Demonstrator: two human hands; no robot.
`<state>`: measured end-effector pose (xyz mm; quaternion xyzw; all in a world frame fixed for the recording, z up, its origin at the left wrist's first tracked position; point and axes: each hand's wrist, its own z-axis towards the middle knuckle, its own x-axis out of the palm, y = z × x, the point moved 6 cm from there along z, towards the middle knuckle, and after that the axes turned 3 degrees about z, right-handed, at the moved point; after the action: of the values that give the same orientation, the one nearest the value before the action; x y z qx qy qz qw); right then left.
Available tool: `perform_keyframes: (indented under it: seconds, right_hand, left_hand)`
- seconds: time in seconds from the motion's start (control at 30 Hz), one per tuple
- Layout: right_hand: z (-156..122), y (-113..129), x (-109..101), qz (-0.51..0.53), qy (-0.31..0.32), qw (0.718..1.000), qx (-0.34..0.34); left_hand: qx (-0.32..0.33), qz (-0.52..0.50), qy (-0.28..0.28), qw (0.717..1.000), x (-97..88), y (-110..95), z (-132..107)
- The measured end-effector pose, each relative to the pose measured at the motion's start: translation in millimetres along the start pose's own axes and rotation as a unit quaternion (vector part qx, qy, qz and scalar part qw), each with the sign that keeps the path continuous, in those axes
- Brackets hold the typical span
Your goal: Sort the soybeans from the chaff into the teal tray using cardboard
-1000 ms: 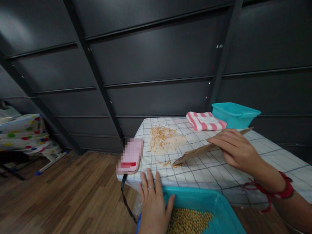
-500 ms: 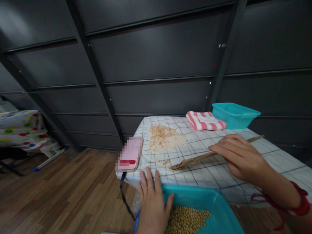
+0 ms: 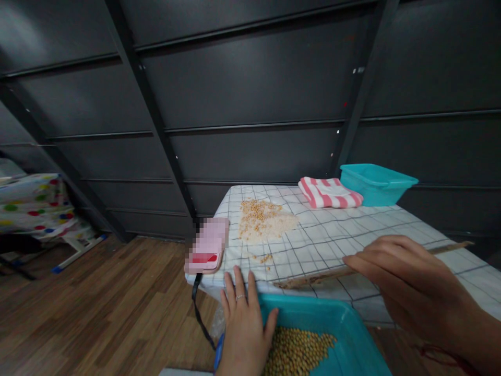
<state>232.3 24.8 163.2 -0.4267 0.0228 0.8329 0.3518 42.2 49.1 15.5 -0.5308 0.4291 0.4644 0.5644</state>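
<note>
My left hand (image 3: pixel 245 326) grips the near left rim of a teal basin (image 3: pixel 344 334) holding soybeans (image 3: pixel 299 352), thumb inside, fingers over the edge. My right hand (image 3: pixel 407 284) holds a flat strip of brown cardboard (image 3: pixel 313 279), its edge lying on the checked tablecloth (image 3: pixel 344 235) close to the table's near edge, just behind the basin. A pile of soybeans mixed with rice (image 3: pixel 264 222) lies further back on the left, with a few loose beans (image 3: pixel 266 258) in front of it.
A pink phone (image 3: pixel 207 245) with a black strap lies at the table's left corner. A folded pink-striped towel (image 3: pixel 329 192) and a second teal basin (image 3: pixel 373 183) sit at the back. Dark metal wall behind; wooden floor and a dotted cloth (image 3: pixel 31 203) to the left.
My right hand has drawn the cardboard strip toward me across the cloth, from the table's middle to its near edge. The left hand stays on the basin rim.
</note>
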Motion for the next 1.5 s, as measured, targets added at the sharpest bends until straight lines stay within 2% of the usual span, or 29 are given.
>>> perform_keyframes:
  seconds: [0.23, 0.37, 0.5, 0.67, 0.83, 0.93, 1.13, 1.5]
  right_hand:
    - [-5, 22, -18, -0.019, -0.047, 0.999, -0.018]
    - [-8, 17, -20, -0.017, -0.048, 0.999, -0.013]
    - [-2, -1, -12, -0.061, -0.052, 0.997, 0.016]
    - [13, -12, 6, -0.138, -0.073, 0.988, 0.006]
    - [26, -11, 24, -0.118, -0.078, 0.990, -0.015]
    - [31, -9, 30, -0.106, -0.068, 0.992, -0.022]
    - [34, -5, 30, -0.083, -0.069, 0.994, -0.020]
    - [29, 1, 24, -0.065, -0.048, 0.997, -0.016]
  left_hand:
    - [0.010, -0.003, -0.019, 1.000, 1.3, 1, 1]
    - [0.003, -0.001, -0.029, 1.000, 0.8, 3, 1]
    - [0.008, -0.005, -0.037, 0.999, 1.6, 3, 1]
    - [0.011, -0.007, -0.041, 0.999, 3.3, 3, 1]
    - [0.011, 0.002, -0.025, 1.000, 3.1, 2, -1]
    - [0.014, 0.000, -0.037, 0.999, 2.4, 2, -1]
    - [0.013, -0.006, -0.062, 0.998, 3.6, 2, -1]
    - [0.010, -0.009, -0.037, 0.999, 1.6, 1, 1]
